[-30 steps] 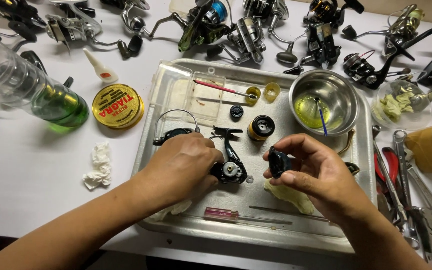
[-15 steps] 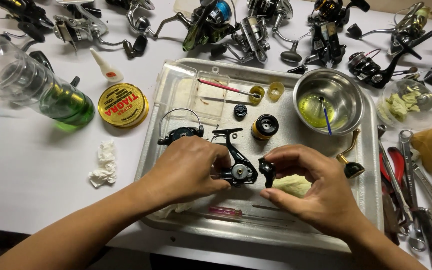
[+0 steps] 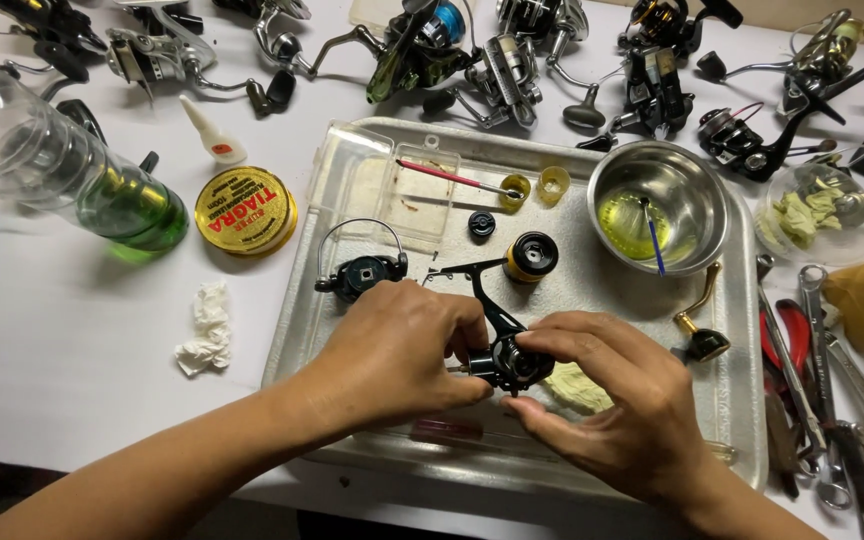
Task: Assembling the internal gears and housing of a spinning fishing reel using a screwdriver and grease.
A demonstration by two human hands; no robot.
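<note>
Head view, looking down. Nearest the viewer, the left hand [image 3: 392, 355] and the right hand [image 3: 617, 400] met over the near part of a metal tray [image 3: 742, 440] on a white tabletop [image 3: 72, 400]. Both sets of fingers were closed on one black reel body [image 3: 505, 360], which was held just above the tray floor, its thin stem slanting up and away to the left. The left hand gripped the body from the left; the right thumb and forefinger pinched its right side, though the exact part under the fingertips was hidden. A pale cloth [image 3: 577, 388] lay on the tray just under the right hand.

Farther in, on the tray, lay a black rotor with a wire bail [image 3: 360, 268], a black and gold spool [image 3: 530, 256] and a gold handle with a dark knob [image 3: 697, 325]. A steel bowl [image 3: 660, 205] with yellowish liquid and a small brush stood at the tray's far right.

Left of the tray lay a crumpled tissue [image 3: 204, 330], a round yellow tin [image 3: 245, 210] and a clear bottle with green liquid [image 3: 62, 170] on its side. Wrenches and pliers [image 3: 812, 390] lay to the right. Along the far edge stood a row of fishing reels [image 3: 472, 50].
</note>
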